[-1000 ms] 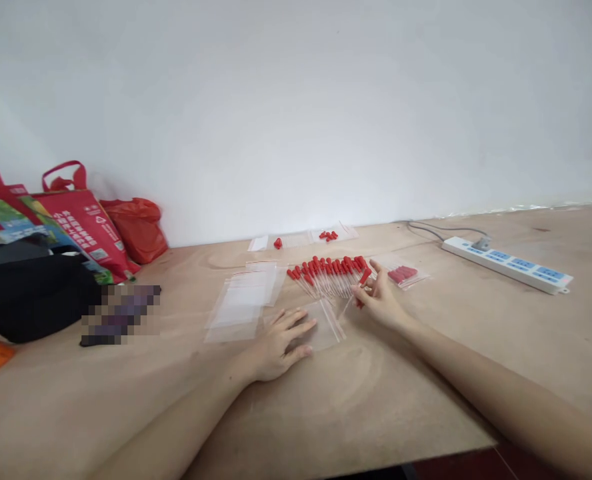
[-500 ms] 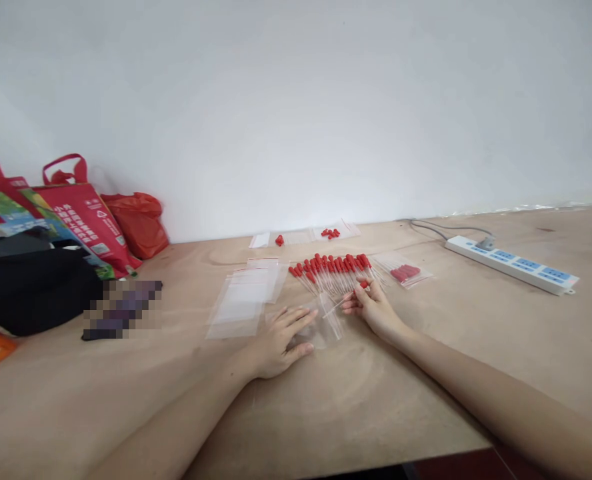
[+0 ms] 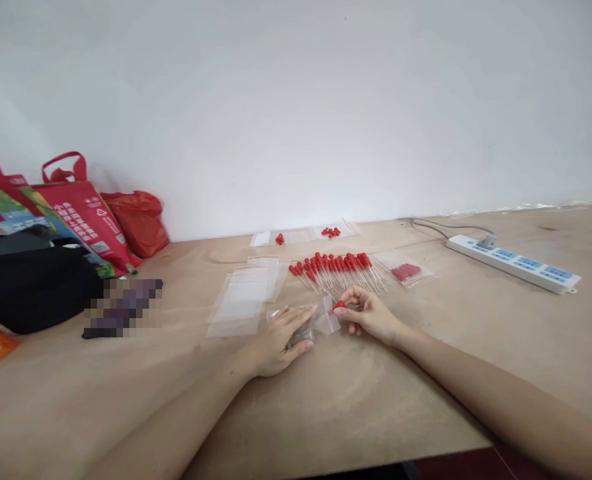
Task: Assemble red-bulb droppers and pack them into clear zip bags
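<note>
Nearer you than the fanned pile of red-bulbed, thin-stemmed droppers (image 3: 333, 264), your spread left hand (image 3: 279, 340) and pinching right hand (image 3: 369, 316) are at a clear plastic zip bag (image 3: 328, 323): the left seemingly steadies it, the right grips a single red-bulbed dropper (image 3: 339, 305), likely for steering.

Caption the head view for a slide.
Left hand rests on a clear bag; right hand holds a dropper at the bag's mouth, more droppers beyond.

Dropper bulbs (image 3: 339, 264) red; power strip (image 3: 515, 265) white, socket panels (image 3: 531, 264) blue; tabletop (image 3: 346, 413) tan.
</note>
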`<state>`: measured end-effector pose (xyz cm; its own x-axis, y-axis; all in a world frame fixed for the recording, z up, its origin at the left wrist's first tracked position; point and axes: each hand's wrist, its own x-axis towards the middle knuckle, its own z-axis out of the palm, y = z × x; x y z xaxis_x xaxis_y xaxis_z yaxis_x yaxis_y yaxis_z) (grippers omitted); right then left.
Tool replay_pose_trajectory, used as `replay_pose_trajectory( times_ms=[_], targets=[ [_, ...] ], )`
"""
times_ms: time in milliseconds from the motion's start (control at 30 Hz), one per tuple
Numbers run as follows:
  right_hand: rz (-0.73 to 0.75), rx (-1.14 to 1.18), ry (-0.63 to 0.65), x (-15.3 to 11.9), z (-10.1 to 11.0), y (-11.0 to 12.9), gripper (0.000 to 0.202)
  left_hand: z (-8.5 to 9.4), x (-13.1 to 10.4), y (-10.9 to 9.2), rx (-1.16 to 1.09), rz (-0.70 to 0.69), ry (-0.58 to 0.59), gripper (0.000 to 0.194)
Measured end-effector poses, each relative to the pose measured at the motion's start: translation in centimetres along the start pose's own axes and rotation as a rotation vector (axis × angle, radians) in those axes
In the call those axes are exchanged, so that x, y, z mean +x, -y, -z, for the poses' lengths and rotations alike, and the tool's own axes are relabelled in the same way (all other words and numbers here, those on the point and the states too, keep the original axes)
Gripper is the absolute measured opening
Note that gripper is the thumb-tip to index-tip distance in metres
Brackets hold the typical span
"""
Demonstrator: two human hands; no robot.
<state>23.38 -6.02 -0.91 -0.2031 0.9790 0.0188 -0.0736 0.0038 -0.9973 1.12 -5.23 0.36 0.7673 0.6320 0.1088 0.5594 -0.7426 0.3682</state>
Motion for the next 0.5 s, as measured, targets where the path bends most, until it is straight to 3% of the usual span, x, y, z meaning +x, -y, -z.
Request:
replay_pose_trajectory(
  times_ms=[233,500],
  targets=[
    [0.074,0.128,0.204,0.2,-0.3,-0.5,0.036,0.3,-0.2,0.0,-0.046,0.007,0.014,0.055],
    [0.011,-0.071,0.181,0.9,1.5,-0.8,0.030,1.7,-1.0,1.0,-0.118,0.047,0.046,0.049]
  ],
)
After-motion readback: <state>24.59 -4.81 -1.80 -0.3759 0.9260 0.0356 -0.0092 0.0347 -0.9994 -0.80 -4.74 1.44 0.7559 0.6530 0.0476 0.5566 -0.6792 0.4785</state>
